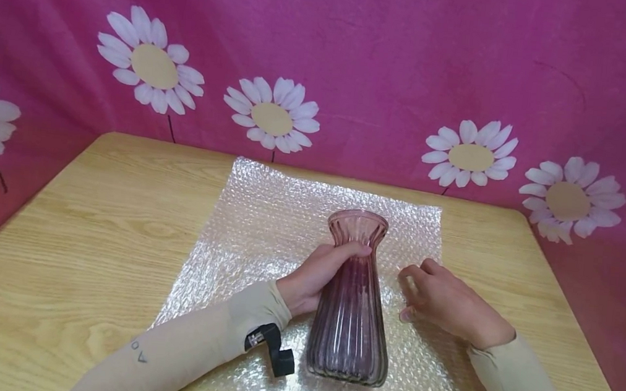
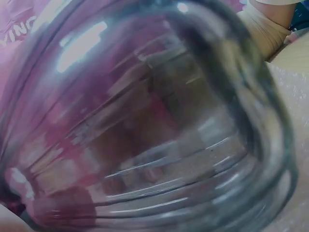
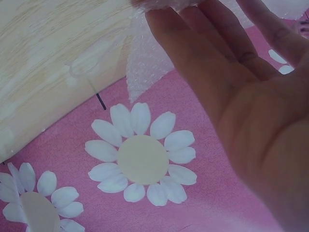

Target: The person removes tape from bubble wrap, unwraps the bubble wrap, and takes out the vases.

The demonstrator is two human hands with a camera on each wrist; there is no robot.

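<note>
My left hand [image 1: 320, 274] grips a ribbed glass vase [image 1: 354, 323] around its narrow neck, with the thumb across the front. The vase is tinted pink at the flared mouth and smoky purple-grey lower down. Its mouth points to the back of the table and its wide base toward me, over a sheet of clear bubble wrap [image 1: 266, 216]. The vase's glass body [image 2: 145, 145] fills most of the left wrist view. To the right of the vase, my right hand [image 1: 446, 300] is over the sheet's right side, fingers loosely bent, holding nothing. The right wrist view shows its fingertips beside the bubble wrap [image 3: 149, 63].
The bubble wrap lies on a light wood-grain table [image 1: 121, 216]. A pink cloth backdrop [image 1: 370, 51] with large white daisies stands along the back and sides. A black camera mount [image 1: 274, 347] is strapped at the left wrist.
</note>
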